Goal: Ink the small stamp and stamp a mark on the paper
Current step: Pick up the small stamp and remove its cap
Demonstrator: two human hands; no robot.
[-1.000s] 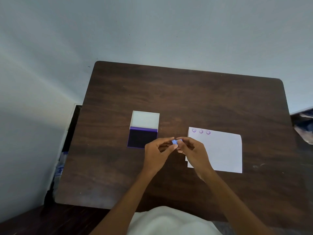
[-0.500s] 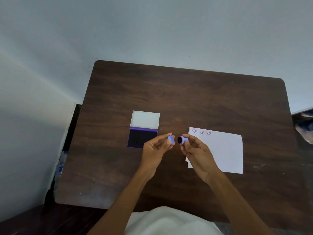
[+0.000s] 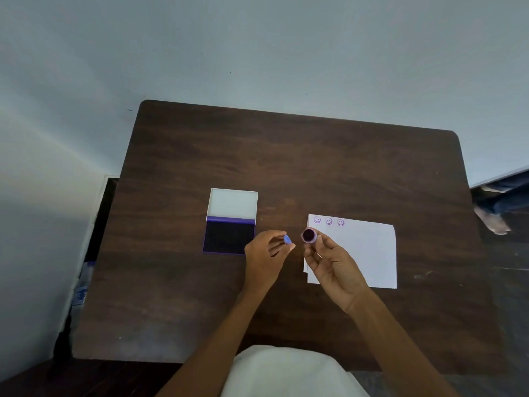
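With the cap (image 3: 287,240) pinched in the left hand (image 3: 264,257) and the stamp (image 3: 309,235) held face-up by the right hand (image 3: 335,263) between pad (image 3: 229,236) and paper (image 3: 360,253), that dark face could smudge a finger when turned over.

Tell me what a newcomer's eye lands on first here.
Mid-table, the right hand holds the small stamp, dark face up, while the left hand pinches its blue cap. The open ink pad lies left; the paper right bears three purple smileys.
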